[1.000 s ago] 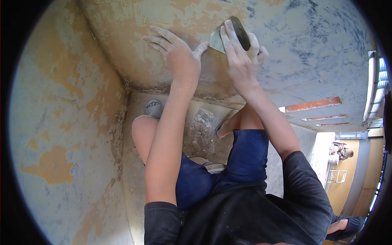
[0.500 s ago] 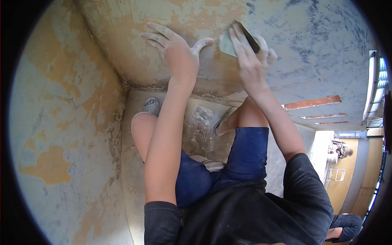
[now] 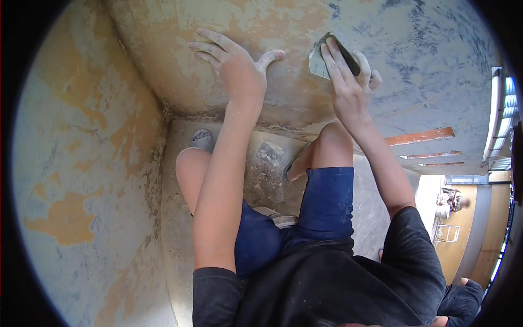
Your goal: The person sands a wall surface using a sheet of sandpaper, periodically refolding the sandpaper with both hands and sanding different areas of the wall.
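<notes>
My left hand (image 3: 241, 76) lies open against the patchy wall (image 3: 294, 27), its dusty fingers and thumb spread wide. To its right, my right hand (image 3: 350, 92) has hold of a folded piece of sandpaper (image 3: 319, 61), pale on one face with faint print and dark on the other. Two fingers press along the sandpaper, which rests on the wall, and the other fingers curl at its right side. Worn yellowish and grey patches cover the wall around both hands.
A second wall (image 3: 65, 163) meets this one at a corner on the left. Crumbled debris (image 3: 271, 153) lies on the floor between my feet. Orange-edged slots (image 3: 419, 136) cut the wall at right. Two other people (image 3: 460, 302) are at far right, near a white bucket (image 3: 443, 211).
My right hand and the sandpaper have slid to the right along the wall. My left hand has stayed in place. The person at lower right has shifted posture.
</notes>
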Available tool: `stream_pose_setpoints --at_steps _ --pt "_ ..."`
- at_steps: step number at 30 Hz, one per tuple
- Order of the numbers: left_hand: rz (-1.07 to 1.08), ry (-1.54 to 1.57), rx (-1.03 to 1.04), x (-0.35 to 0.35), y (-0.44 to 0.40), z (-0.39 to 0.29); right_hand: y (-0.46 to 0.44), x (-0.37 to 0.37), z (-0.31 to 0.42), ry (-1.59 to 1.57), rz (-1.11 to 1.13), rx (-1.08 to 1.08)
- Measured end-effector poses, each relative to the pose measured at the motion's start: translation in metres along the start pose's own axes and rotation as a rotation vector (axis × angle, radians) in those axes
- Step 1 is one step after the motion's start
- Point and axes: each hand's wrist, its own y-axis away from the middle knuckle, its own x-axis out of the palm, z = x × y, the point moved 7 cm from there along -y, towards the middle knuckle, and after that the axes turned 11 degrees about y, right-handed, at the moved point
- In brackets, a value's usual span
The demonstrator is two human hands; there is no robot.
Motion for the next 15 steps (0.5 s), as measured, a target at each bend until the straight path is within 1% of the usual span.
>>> stream_pose_setpoints --at_steps 3,5,7,11,15 --pt "0.012 0.016 -0.007 0.000 0.001 -0.001 -0.018 -0.004 0.011 0.016 0.032 -0.012" --pt "0.014 0.035 -0.018 0.001 0.002 0.002 -0.035 -0.011 0.026 0.024 0.023 0.029" --pt "-0.003 -0.010 0.057 0.001 0.001 0.000 -0.027 -0.012 0.019 0.025 0.052 0.010" --pt "-0.006 -0.005 0.003 -0.001 0.000 0.001 0.002 0.001 -0.007 -0.002 0.043 -0.038" --pt "0.011 0.001 0.029 0.002 -0.002 0.002 -0.035 -0.010 0.019 0.070 0.040 -0.071"
